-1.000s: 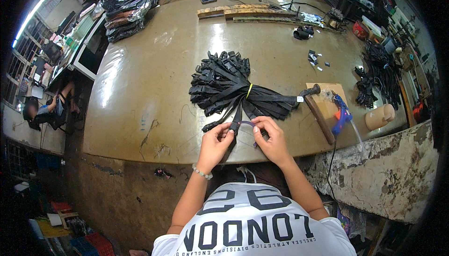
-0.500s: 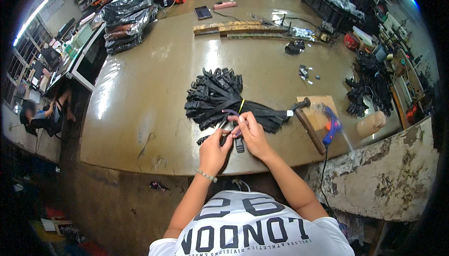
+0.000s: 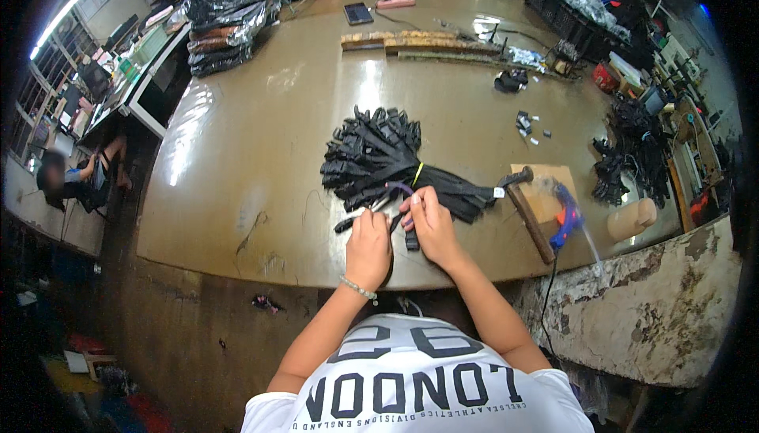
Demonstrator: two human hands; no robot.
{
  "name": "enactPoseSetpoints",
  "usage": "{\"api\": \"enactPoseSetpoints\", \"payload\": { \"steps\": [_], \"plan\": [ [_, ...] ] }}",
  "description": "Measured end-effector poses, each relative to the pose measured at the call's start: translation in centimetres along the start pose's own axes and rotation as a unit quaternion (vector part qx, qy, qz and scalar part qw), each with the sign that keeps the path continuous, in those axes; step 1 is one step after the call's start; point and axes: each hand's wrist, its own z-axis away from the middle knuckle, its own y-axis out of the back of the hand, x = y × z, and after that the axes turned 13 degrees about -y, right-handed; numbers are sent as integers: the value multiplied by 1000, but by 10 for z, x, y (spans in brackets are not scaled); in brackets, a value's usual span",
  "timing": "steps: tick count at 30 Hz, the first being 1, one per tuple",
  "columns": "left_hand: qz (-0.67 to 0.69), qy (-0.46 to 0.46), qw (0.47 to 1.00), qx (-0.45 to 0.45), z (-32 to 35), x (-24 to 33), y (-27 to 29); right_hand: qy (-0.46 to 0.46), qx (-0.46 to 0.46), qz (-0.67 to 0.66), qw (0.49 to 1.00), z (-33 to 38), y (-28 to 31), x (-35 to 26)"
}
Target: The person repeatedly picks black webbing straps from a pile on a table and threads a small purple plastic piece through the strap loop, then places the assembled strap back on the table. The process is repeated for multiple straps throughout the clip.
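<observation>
Evidently had a fan-shaped black webbing-strap bundle bound in a thin yellow band at twelve o'clock; pinched a curved purple strip, seemingly unfastened, in right fingers; curled left fingers with hold hidden.

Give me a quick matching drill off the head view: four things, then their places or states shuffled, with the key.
1. strap bundle
2. hammer
3. phone
4. purple strip

A. left of the pink power strip
B. held in the right hand
C. tied with a yellow band
D. between the bundle and the blue corded tool

Pairs: 1-C, 2-D, 3-A, 4-B
</observation>
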Motion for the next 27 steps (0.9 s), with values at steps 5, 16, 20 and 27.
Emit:
{"api": "enactPoseSetpoints", "payload": {
  "steps": [5, 16, 20, 27],
  "plan": [
    [51, 63, 991, 103, 8, -4, -3, -10, 5, 26, 1000, 1, 0, 4],
    [-58, 30, 998, -4, 10, -14, 60, 24, 7, -88, 996, 5, -1, -24],
    [264, -75, 960, -62, 20, 17, 30, 38, -56, -81, 994, 0, -9, -30],
    [6, -103, 990, 93, -26, -47, 20, -26, 11, 34, 999, -1, -4, -15]
  ]
}}
